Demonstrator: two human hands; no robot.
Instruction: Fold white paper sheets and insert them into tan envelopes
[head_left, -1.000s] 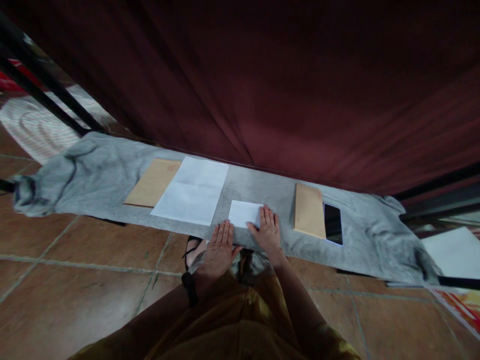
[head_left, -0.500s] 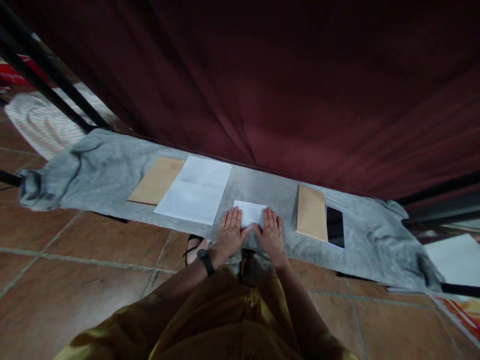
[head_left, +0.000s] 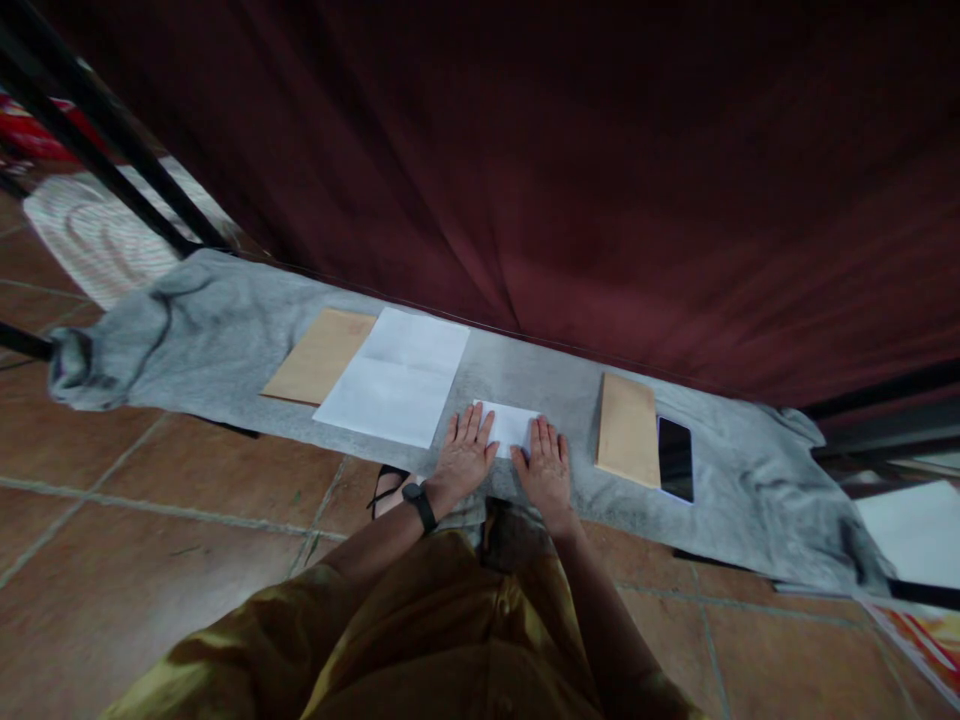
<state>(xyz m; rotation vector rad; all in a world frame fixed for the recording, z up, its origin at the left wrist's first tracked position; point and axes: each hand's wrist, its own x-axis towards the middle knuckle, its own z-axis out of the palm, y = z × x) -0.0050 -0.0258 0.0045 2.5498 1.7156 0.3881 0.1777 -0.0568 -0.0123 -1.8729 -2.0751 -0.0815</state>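
Small white paper (head_left: 514,428) lay on the gray cloth (head_left: 536,365), toward the near edge, basically between both hands. Left hand (head_left: 466,450) was flat on its left end and right hand (head_left: 546,465) flat at its right end, fingers out straight, thumbs spread. Bigger white sheet (head_left: 397,375) sat off to the left, phone (head_left: 676,460) way over right.

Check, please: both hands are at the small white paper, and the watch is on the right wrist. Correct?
Not quite: the head view shows the watch on the left wrist, not the right. The left hand and right hand are both at the small white paper.
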